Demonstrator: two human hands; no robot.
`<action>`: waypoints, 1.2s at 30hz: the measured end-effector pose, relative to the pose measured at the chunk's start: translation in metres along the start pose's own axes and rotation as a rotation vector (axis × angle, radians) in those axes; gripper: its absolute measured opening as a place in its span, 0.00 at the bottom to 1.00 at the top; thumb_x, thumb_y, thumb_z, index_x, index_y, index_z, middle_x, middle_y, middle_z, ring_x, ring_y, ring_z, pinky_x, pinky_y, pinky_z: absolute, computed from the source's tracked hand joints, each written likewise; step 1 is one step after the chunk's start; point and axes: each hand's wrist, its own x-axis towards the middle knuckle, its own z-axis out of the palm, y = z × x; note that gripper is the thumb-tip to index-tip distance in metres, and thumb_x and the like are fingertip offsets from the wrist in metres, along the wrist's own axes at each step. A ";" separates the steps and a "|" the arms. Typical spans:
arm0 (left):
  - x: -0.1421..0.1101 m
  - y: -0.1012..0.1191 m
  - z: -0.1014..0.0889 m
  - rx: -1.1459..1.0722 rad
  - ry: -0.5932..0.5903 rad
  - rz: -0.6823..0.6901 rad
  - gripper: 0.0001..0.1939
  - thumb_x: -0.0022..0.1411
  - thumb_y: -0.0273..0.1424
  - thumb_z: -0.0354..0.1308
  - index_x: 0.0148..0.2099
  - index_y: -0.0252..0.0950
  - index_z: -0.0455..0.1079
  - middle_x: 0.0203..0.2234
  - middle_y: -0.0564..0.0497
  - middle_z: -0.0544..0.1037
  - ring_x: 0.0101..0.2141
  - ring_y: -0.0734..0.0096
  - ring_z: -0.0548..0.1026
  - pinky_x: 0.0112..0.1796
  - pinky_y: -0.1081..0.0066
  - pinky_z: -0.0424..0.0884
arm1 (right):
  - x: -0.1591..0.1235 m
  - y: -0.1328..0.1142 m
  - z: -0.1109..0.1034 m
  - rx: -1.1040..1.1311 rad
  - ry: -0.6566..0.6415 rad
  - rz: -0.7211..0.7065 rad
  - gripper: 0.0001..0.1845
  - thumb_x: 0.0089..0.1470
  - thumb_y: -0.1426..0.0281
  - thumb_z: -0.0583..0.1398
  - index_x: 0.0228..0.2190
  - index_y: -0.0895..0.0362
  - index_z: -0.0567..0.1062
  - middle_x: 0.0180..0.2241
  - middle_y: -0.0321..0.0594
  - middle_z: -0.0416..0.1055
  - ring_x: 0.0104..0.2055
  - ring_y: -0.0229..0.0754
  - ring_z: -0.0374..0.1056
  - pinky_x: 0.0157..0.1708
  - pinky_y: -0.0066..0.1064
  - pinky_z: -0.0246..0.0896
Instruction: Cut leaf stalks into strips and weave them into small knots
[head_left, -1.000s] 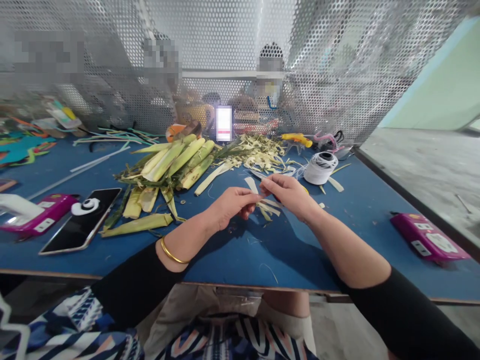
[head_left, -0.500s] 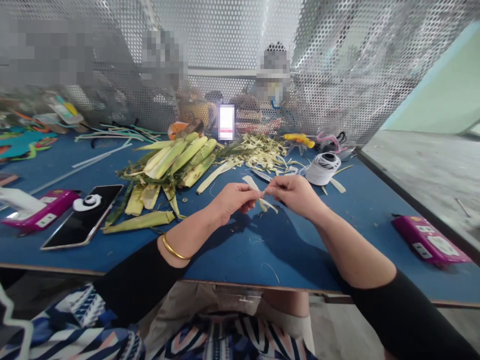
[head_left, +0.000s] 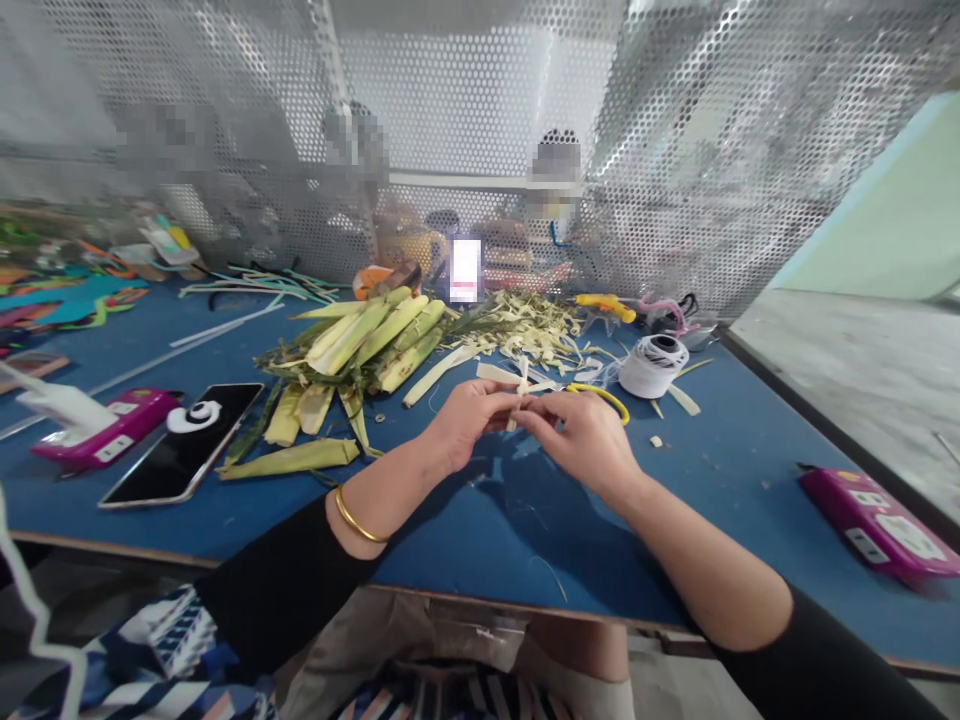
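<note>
Pale, flat husk strips [head_left: 522, 376] cross, pinched in the fingers [head_left: 495, 408] of both hands.

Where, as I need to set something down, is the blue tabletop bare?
Mostly between the right forearm and the right-hand purple box, apart from a small pale scrap. A smaller patch lies between the phone and left sleeve. Farther back, husks, shreds and the white spool crowd it.

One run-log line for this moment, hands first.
left hand: pinches pale strips | right hand: pinches same strips | husks: left of hands | white spool: right, upright
</note>
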 end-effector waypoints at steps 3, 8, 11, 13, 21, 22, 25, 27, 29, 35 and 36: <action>0.001 -0.005 0.003 0.006 0.056 0.023 0.10 0.45 0.28 0.67 0.33 0.31 0.74 0.24 0.52 0.76 0.27 0.75 0.73 0.32 0.75 0.69 | -0.003 -0.003 0.012 0.052 -0.059 0.136 0.13 0.53 0.62 0.59 0.20 0.54 0.72 0.20 0.36 0.71 0.22 0.38 0.62 0.26 0.29 0.49; 0.003 -0.010 0.005 -0.002 0.126 0.011 0.11 0.46 0.28 0.68 0.33 0.31 0.74 0.23 0.51 0.76 0.26 0.76 0.72 0.31 0.74 0.68 | -0.004 -0.002 0.020 0.165 -0.028 0.190 0.14 0.53 0.67 0.55 0.18 0.54 0.65 0.18 0.34 0.66 0.22 0.37 0.59 0.23 0.29 0.47; 0.002 -0.008 0.005 -0.036 0.126 0.017 0.13 0.41 0.30 0.71 0.31 0.30 0.75 0.23 0.50 0.77 0.27 0.74 0.74 0.34 0.72 0.70 | -0.002 -0.002 0.018 0.203 -0.067 0.120 0.13 0.52 0.69 0.53 0.17 0.54 0.61 0.17 0.33 0.62 0.21 0.36 0.56 0.24 0.29 0.47; 0.001 -0.006 0.006 -0.081 0.139 0.015 0.15 0.38 0.29 0.73 0.31 0.30 0.75 0.24 0.50 0.78 0.28 0.72 0.75 0.36 0.70 0.71 | 0.000 -0.003 0.015 0.215 -0.097 0.076 0.12 0.50 0.71 0.53 0.17 0.54 0.59 0.16 0.33 0.60 0.21 0.36 0.55 0.25 0.29 0.47; 0.000 -0.006 0.006 -0.125 0.194 -0.002 0.12 0.39 0.25 0.70 0.31 0.31 0.76 0.24 0.52 0.79 0.27 0.73 0.75 0.37 0.69 0.73 | -0.001 -0.005 0.011 0.251 -0.138 0.006 0.12 0.47 0.75 0.52 0.17 0.54 0.55 0.16 0.31 0.57 0.21 0.36 0.53 0.27 0.29 0.48; 0.000 -0.007 0.006 -0.121 0.196 0.000 0.11 0.40 0.25 0.69 0.31 0.31 0.76 0.24 0.52 0.79 0.27 0.73 0.75 0.36 0.69 0.73 | -0.001 -0.005 0.011 0.247 -0.138 -0.017 0.12 0.47 0.75 0.52 0.17 0.54 0.56 0.16 0.31 0.58 0.21 0.36 0.53 0.28 0.29 0.49; 0.001 -0.007 0.005 -0.112 0.201 0.007 0.10 0.41 0.24 0.68 0.31 0.32 0.76 0.24 0.52 0.78 0.27 0.73 0.75 0.35 0.70 0.73 | -0.003 -0.007 0.011 0.193 -0.106 -0.125 0.10 0.47 0.77 0.52 0.18 0.54 0.59 0.18 0.32 0.62 0.22 0.36 0.55 0.32 0.31 0.51; 0.001 -0.005 0.004 -0.107 0.201 -0.001 0.10 0.42 0.23 0.68 0.31 0.32 0.76 0.24 0.52 0.78 0.26 0.73 0.74 0.34 0.71 0.72 | -0.004 -0.007 0.011 0.159 -0.099 -0.176 0.10 0.49 0.77 0.53 0.19 0.55 0.62 0.19 0.33 0.64 0.23 0.36 0.56 0.34 0.32 0.51; 0.000 -0.002 0.003 -0.095 0.191 -0.023 0.10 0.43 0.24 0.67 0.33 0.32 0.76 0.24 0.51 0.79 0.26 0.74 0.74 0.33 0.71 0.72 | -0.004 -0.006 0.011 0.145 -0.097 -0.178 0.12 0.54 0.75 0.52 0.21 0.55 0.65 0.20 0.34 0.67 0.24 0.37 0.59 0.34 0.32 0.52; 0.000 0.004 -0.003 -0.072 0.133 -0.083 0.07 0.47 0.25 0.65 0.32 0.33 0.75 0.24 0.50 0.77 0.26 0.73 0.75 0.31 0.73 0.71 | 0.000 0.010 0.009 -0.043 0.138 0.016 0.09 0.58 0.64 0.56 0.35 0.55 0.73 0.36 0.45 0.73 0.38 0.47 0.67 0.37 0.35 0.55; 0.000 0.005 -0.003 -0.071 0.130 -0.088 0.06 0.47 0.26 0.64 0.32 0.33 0.75 0.24 0.51 0.77 0.26 0.73 0.74 0.31 0.73 0.71 | 0.001 0.012 0.010 -0.058 0.115 0.026 0.08 0.57 0.64 0.57 0.34 0.55 0.73 0.36 0.44 0.73 0.38 0.47 0.67 0.38 0.36 0.55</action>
